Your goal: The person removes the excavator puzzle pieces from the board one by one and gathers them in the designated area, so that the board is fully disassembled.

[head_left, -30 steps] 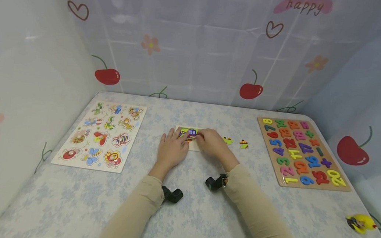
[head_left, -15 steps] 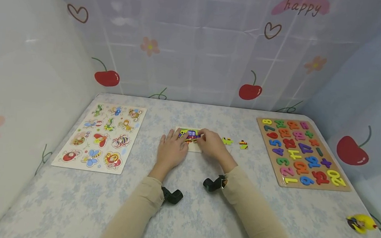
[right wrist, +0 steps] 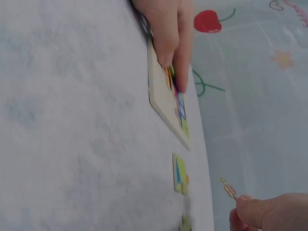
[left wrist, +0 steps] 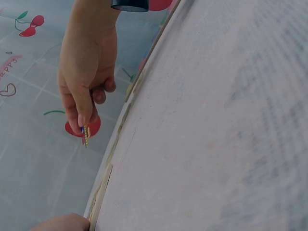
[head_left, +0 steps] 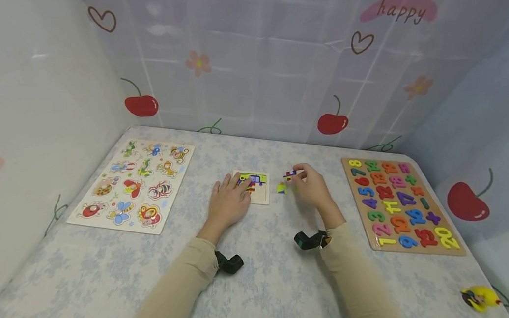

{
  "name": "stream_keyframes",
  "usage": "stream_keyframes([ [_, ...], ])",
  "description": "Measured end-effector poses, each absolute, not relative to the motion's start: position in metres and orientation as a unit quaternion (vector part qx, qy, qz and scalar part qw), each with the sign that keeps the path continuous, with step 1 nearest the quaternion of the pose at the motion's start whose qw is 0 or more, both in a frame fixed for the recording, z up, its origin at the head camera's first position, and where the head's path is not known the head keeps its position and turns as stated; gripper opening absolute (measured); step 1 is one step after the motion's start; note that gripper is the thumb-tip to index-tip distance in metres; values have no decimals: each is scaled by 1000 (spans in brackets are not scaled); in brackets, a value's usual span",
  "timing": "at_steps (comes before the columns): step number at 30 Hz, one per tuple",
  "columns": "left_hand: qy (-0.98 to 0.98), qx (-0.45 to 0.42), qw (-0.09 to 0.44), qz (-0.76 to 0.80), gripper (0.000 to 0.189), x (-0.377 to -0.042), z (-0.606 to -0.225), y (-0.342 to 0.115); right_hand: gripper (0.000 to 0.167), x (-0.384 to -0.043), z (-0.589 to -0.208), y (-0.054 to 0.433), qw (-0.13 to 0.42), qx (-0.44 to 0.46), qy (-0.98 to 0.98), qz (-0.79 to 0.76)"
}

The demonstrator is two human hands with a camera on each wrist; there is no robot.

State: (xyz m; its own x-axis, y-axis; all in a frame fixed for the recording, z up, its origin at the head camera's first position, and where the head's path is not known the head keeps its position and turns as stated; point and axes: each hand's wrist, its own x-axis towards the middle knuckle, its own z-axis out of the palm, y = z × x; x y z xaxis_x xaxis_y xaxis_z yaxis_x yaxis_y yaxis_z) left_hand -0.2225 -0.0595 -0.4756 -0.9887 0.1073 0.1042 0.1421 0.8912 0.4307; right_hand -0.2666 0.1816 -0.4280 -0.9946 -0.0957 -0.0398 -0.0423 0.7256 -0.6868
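A small wooden jigsaw board (head_left: 259, 198) lies mid-table, showing part of a purple and green vehicle picture. My left hand (head_left: 229, 204) rests flat with its fingers over the board's left part. Right of the board, my right hand (head_left: 316, 188) pinches a purple, red and yellow jigsaw piece (head_left: 290, 174) between thumb and finger, above the tabletop. The raised piece (left wrist: 85, 137) appears edge-on in the left wrist view. A green and blue loose piece (head_left: 282, 188) lies beside the board. Another loose piece (right wrist: 185, 224) is partly visible at the bottom of the right wrist view.
An insect picture board (head_left: 147, 181) lies on the left. On the right is a brown board (head_left: 367, 226) with coloured numbers and signs. A yellow toy (head_left: 480, 298) sits near the right edge. Printed curtains enclose the table's back and sides.
My right hand has left the jigsaw board and moved right, now pinching a piece in the air. The green and blue loose piece has come into view. My left hand stays put.
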Motion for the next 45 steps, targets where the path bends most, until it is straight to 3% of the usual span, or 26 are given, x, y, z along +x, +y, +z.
stream_keyframes([
  [15,-974,-63,40,-212,49,-223,-479,-59,38,-288,-431,255,58,58,933,-350],
  [22,-974,-65,41,-214,49,-222,-479,-59,37,-292,-433,258,89,67,928,-356],
  [45,-975,-64,47,-207,49,-223,-481,-59,29,-291,-438,255,53,63,959,-271],
])
